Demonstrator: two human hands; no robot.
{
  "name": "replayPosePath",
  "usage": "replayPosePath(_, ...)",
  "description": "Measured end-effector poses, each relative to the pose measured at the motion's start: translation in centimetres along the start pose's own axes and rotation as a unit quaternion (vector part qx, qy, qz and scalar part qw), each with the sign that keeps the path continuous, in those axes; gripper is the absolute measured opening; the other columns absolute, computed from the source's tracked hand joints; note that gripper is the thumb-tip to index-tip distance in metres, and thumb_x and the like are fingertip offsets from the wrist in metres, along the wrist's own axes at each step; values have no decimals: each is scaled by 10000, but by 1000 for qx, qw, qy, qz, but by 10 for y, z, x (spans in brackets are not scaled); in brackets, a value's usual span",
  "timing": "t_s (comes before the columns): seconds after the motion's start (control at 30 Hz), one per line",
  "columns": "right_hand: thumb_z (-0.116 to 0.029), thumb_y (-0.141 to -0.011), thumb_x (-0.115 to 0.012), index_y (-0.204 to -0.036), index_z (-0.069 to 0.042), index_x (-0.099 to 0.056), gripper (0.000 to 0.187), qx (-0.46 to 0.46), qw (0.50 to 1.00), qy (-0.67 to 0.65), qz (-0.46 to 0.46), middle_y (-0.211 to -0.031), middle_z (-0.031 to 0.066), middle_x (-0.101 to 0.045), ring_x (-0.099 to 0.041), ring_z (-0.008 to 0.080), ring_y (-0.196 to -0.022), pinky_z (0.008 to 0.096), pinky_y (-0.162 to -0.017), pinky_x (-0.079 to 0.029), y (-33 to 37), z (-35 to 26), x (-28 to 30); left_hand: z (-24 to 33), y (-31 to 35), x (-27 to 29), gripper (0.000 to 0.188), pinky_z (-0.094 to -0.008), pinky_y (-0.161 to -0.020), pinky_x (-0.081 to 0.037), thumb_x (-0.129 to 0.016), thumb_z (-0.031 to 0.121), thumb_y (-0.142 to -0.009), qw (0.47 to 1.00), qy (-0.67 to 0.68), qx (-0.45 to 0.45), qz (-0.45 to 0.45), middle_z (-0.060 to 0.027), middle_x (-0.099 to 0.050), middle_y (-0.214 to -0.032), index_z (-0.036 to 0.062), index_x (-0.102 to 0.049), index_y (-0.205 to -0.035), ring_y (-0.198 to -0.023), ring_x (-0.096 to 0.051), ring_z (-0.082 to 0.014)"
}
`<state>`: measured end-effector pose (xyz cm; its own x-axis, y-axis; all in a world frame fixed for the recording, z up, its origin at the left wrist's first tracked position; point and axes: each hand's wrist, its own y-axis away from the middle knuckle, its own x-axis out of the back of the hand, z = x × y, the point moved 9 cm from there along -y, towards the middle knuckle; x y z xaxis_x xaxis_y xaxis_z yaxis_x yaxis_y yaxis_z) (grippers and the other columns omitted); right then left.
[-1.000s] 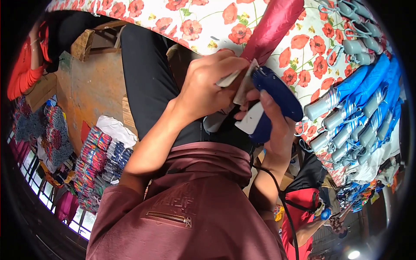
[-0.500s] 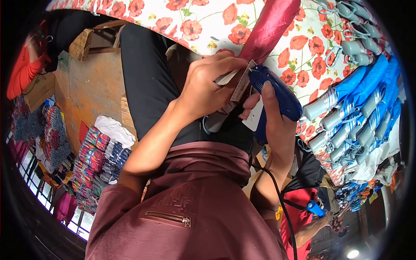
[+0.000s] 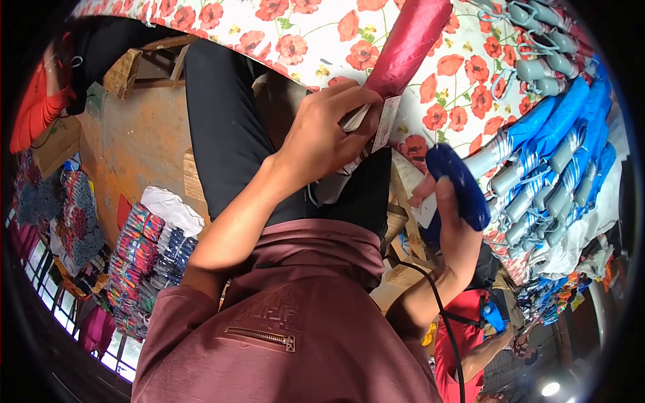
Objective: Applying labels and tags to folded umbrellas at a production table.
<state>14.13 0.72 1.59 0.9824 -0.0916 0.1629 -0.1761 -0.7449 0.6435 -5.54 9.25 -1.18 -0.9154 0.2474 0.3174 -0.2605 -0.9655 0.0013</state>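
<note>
My left hand (image 3: 328, 131) is closed around the lower part of a folded crimson umbrella (image 3: 411, 50), which lies slanting over the table edge. Its grey handle (image 3: 330, 189) points back toward my lap. Pinched in the same hand is a small stack of pale paper tags (image 3: 357, 117). One printed label (image 3: 387, 122) hangs flat beside the umbrella. My right hand (image 3: 457, 235) grips a dark blue tagging gun (image 3: 462, 188), apart from the umbrella. A white flat part (image 3: 424, 209) shows by its fingers; I cannot tell what it is.
A poppy-patterned cloth (image 3: 295, 23) covers the table. Blue folded umbrellas (image 3: 537, 148) with grey handles lie in rows at the right, with more grey handles (image 3: 561, 43) beyond. Bundled umbrellas (image 3: 138, 252) are stacked at left. Other people (image 3: 40, 107) sit or stand nearby.
My right hand and the tagging gun have drawn away from the label, to the right and nearer me. My left hand keeps its hold on the umbrella and tags.
</note>
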Motion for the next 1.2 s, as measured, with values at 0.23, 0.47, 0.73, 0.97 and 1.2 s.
replayPosePath(0.23,-216,-1020,-629,-1128,41,-704,288,115,931,344,-29,-837,63,-693,-611,147,-706,246,-686,-479,47,11,55,5,8,10,129,-309,-713,-493,-717,12,-877,1000,-11,10,21,-81,-694,-905,-10,-701,-1003,-749,-616,-233)
replayPosePath(0.47,-226,-1021,-620,-1101,37,-712,290,86,979,125,139,-797,51,-680,-590,135,-688,236,-682,-472,72,29,81,-4,47,22,191,-343,-694,-506,-752,121,-889,988,-127,90,10,-111,-696,-886,-17,-696,-1009,-724,-623,-256)
replayPosePath(0.73,-291,-1081,-511,-1160,21,-677,362,150,977,67,137,-743,54,-625,-574,134,-638,246,-634,-476,48,16,42,-31,100,-21,456,-511,-680,-520,-735,379,-880,960,-133,205,-136,-241,-711,-930,11,-639,-1132,-800,-676,-446)
replayPosePath(0.97,-324,-1071,-548,-1042,10,-638,347,184,973,-61,122,-707,51,-592,-569,144,-554,261,-559,-499,46,-2,26,46,69,37,401,-355,-708,-524,-793,124,-794,996,-67,-22,62,-128,-715,-943,1,-676,-1157,-754,-646,-278)
replayPosePath(1.2,-270,-1055,-572,-961,26,-664,324,147,984,-68,76,-714,63,-641,-623,162,-603,272,-622,-524,47,-6,20,111,-19,134,419,-378,-733,-532,-750,175,-815,955,-185,-163,163,-176,-711,-1004,-22,-681,-1178,-794,-652,-325)
